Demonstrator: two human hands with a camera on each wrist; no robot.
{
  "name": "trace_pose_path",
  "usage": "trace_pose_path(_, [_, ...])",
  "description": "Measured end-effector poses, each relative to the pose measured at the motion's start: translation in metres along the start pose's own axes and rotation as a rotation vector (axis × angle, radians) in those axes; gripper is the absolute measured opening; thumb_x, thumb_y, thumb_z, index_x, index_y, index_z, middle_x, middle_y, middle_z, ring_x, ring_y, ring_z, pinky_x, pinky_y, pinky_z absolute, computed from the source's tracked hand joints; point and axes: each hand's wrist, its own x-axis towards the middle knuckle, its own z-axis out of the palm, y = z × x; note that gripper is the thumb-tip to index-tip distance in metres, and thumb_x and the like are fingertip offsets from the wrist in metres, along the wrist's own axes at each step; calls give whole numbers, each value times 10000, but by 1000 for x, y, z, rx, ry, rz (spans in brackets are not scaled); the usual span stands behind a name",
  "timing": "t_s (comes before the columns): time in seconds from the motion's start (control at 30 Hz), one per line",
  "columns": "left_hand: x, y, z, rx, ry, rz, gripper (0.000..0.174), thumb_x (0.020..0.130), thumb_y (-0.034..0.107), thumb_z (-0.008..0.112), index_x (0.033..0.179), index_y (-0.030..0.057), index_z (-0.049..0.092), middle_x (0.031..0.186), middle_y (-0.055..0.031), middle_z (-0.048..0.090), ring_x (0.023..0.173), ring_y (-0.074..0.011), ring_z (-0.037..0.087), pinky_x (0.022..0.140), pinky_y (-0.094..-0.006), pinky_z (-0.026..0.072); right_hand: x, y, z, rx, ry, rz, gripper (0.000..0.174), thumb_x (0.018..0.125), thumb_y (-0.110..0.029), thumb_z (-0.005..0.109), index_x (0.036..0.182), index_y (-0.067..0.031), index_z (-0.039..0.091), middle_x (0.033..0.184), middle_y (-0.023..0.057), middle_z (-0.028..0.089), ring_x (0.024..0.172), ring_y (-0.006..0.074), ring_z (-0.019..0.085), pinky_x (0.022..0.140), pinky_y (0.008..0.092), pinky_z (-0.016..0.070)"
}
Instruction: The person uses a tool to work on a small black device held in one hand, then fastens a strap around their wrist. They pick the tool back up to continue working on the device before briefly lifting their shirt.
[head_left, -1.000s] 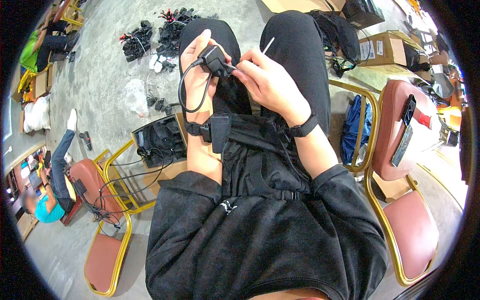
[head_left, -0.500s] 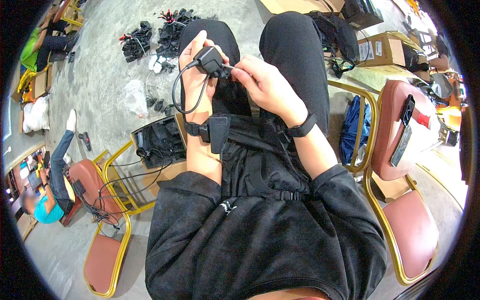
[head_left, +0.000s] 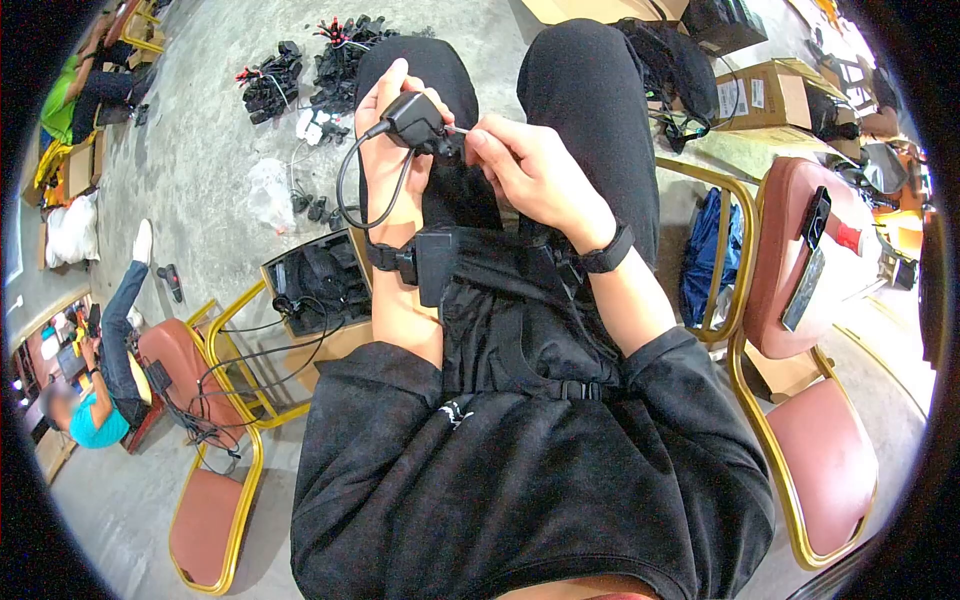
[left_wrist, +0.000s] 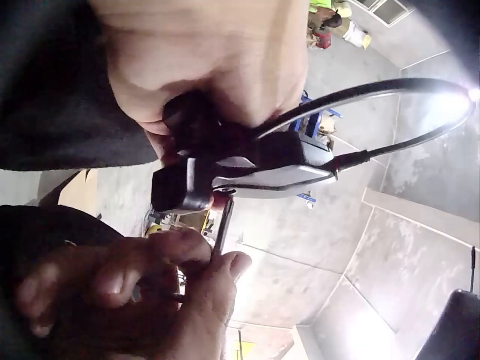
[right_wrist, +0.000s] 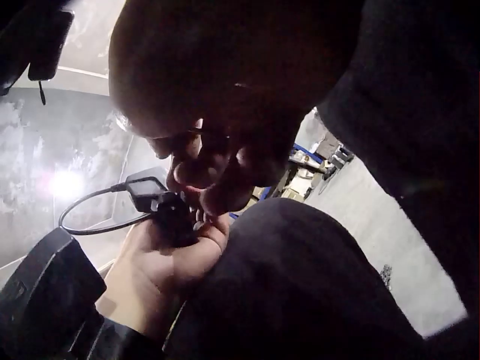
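My left hand (head_left: 388,178) holds a small black boxy device (head_left: 414,120) above my left knee, and its black cable (head_left: 347,185) loops back toward the wrist. From the right, my right hand (head_left: 540,178) pinches a thin metal rod (head_left: 456,130) between thumb and fingers. In the left wrist view the rod (left_wrist: 225,225) points up at the device's underside, its tip right at the edge beside a black block-like part (left_wrist: 182,186). The rod's other end is hidden by my right hand. The right wrist view shows the device (right_wrist: 146,193) dimly, close to both hands' fingers.
Black straps circle both wrists. On the floor ahead lie piles of black devices (head_left: 345,65) and a clear plastic bag (head_left: 272,190). A box of black gear (head_left: 318,285) stands at left. Chairs (head_left: 805,270) flank me, one bearing a phone (head_left: 818,215). Another person (head_left: 98,420) sits at far left.
My right hand has turned, so the rod's far end no longer shows above it. The device has tilted and shifted slightly left in my left hand.
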Motion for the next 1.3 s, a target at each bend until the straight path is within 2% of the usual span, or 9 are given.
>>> trace_pose_path(0.13, [1, -1, -2, 21, -15, 10, 263, 919, 281, 597, 763, 78, 538, 628, -73, 585, 514, -189, 614, 485, -293, 516, 4, 9, 4, -250, 137, -360, 170, 911, -183, 582, 840, -28, 579, 786, 131, 545, 698, 330, 582, 612, 396, 474])
trace_pose_path(0.47, [-2, 1, 2, 82, -43, 14, 273, 927, 274, 584, 749, 72, 533, 613, -80, 586, 519, -183, 613, 496, -286, 509, 3, 3, 3, -459, 210, -492, 175, 909, -186, 585, 840, -26, 571, 785, 149, 545, 706, 313, 585, 616, 394, 476])
trace_pose_path(0.53, [0, -1, 1, 78, -28, 23, 277, 928, 270, 582, 742, 74, 525, 620, -61, 567, 510, -177, 594, 484, -295, 500, 2, 5, 4, -130, 96, -197, 201, 921, -201, 569, 834, -20, 558, 755, 167, 545, 709, 327, 582, 611, 398, 468])
trace_pose_path(0.67, [1, 0, 0, -37, -32, 12, 273, 926, 260, 586, 736, 77, 518, 628, -38, 536, 499, -172, 569, 471, -302, 490, -1, -1, 1, -15, -34, 12, 215, 933, -207, 552, 834, -15, 547, 735, 179, 546, 711, 355, 572, 607, 396, 461])
trace_pose_path(0.73, [-1, 1, 3, -41, -35, 14, 268, 923, 252, 589, 733, 77, 517, 637, -23, 508, 497, -169, 555, 463, -306, 484, 2, 7, 6, -179, 86, -260, 208, 934, -214, 551, 841, -27, 558, 749, 161, 550, 700, 348, 575, 609, 396, 468])
trace_pose_path(1.07, [-1, 2, 7, 46, -3, -14, 284, 926, 254, 584, 716, 75, 521, 587, -64, 546, 489, -181, 566, 477, -293, 479, 4, 5, 4, -497, 246, -501, 145, 872, -173, 635, 837, -41, 585, 838, 91, 558, 694, 301, 596, 618, 374, 494])
trace_pose_path(1.17, [-1, 2, 7, 63, -22, 7, 290, 928, 258, 582, 716, 70, 521, 586, -64, 543, 492, -180, 570, 477, -294, 479, 2, 6, 5, -422, 244, -449, 183, 903, -197, 600, 824, -32, 582, 790, 104, 570, 683, 287, 598, 607, 359, 486])
trace_pose_path(1.23, [0, 0, 5, 34, -47, 13, 286, 929, 262, 581, 727, 69, 521, 582, -68, 542, 492, -182, 572, 474, -294, 477, 0, 1, 1, -55, 8, -17, 234, 939, -223, 549, 825, -21, 578, 731, 128, 583, 673, 297, 595, 605, 350, 476])
trace_pose_path(1.3, [0, 0, 3, 8, -29, 9, 285, 929, 261, 580, 728, 68, 522, 581, -68, 540, 492, -183, 573, 472, -293, 478, -3, -12, -5, 23, -7, 91, 252, 952, -232, 526, 829, -18, 577, 710, 140, 586, 676, 312, 593, 608, 352, 472])
